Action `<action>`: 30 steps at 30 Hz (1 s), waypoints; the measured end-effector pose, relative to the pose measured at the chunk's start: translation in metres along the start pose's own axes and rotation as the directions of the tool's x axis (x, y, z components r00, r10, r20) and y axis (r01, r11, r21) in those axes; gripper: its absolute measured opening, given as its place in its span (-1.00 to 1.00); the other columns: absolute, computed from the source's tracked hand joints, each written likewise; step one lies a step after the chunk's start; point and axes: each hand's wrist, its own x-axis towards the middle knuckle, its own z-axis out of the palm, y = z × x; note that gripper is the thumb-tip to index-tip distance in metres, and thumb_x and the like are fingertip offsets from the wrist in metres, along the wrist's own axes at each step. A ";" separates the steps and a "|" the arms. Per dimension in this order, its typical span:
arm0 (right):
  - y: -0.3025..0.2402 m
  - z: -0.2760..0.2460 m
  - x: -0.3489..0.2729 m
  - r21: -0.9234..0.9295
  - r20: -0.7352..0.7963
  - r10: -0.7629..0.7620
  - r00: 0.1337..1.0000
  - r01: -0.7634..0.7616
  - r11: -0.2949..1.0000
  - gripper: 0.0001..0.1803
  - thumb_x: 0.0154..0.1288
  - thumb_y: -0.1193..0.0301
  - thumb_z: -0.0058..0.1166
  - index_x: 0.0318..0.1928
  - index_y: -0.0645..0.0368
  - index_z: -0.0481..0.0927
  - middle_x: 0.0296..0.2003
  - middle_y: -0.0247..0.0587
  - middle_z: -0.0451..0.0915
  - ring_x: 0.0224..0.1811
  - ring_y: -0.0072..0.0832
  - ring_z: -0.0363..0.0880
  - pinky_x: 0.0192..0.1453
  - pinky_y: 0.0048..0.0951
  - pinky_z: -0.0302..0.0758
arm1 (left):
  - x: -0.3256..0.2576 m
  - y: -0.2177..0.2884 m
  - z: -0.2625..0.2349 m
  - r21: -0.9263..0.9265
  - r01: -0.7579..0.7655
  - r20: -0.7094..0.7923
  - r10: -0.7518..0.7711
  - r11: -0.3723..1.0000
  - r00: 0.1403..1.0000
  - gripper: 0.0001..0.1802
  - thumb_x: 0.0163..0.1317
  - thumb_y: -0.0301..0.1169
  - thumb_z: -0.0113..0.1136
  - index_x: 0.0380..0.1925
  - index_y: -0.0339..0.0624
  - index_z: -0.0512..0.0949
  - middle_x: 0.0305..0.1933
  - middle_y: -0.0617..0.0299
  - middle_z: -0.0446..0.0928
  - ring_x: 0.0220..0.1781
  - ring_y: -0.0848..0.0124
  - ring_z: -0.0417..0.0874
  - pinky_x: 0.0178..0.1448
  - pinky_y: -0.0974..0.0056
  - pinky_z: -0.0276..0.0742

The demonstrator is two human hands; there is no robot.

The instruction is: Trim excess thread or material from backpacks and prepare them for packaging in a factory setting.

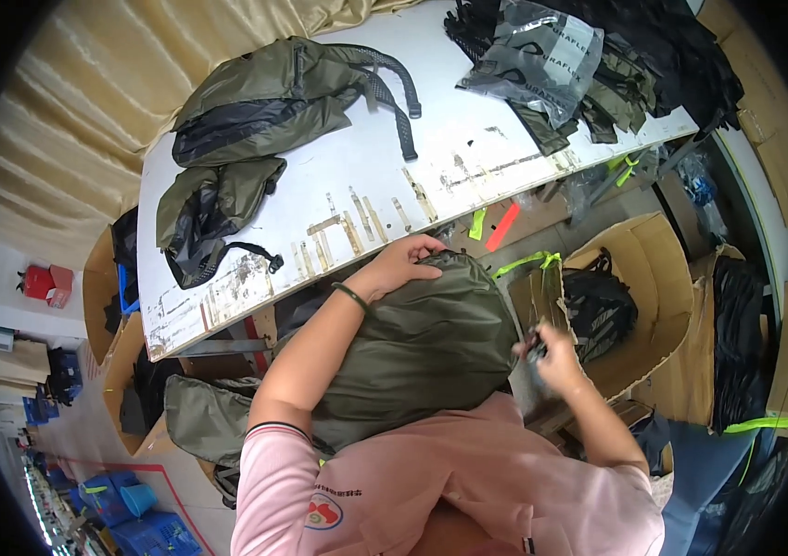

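Observation:
A full, rounded olive-green fabric bag [422, 338] rests against my body at the table's front edge. My left hand [401, 267] lies at its upper edge, fingers and thumb closed on the gathered fabric. To the right of the bag, my right hand [557, 360] is closed round a small dark tool [533, 345]. Motion blurs that tool, so its exact kind is unclear.
A white table [320, 185] with worn tape marks holds an olive backpack [269, 102] and a clear plastic bag [538, 60] on dark fabric pieces. At right, an open cardboard box [663, 269] contains a black bag [601, 301]. Stacked black fabric [739, 343] stands beyond.

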 end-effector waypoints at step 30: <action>-0.114 -0.066 0.142 -0.507 0.486 -0.253 0.837 0.505 0.699 -0.76 -0.20 0.44 0.22 -0.44 0.20 0.49 -0.40 -0.04 0.57 -0.20 -0.09 0.57 -0.13 -0.14 0.51 | -0.031 -0.005 0.028 -0.429 0.046 0.105 -0.001 0.902 0.994 -0.40 0.02 -0.52 0.42 0.13 -0.33 0.50 -0.02 0.31 0.55 0.01 0.56 0.49 0.17 0.41 0.38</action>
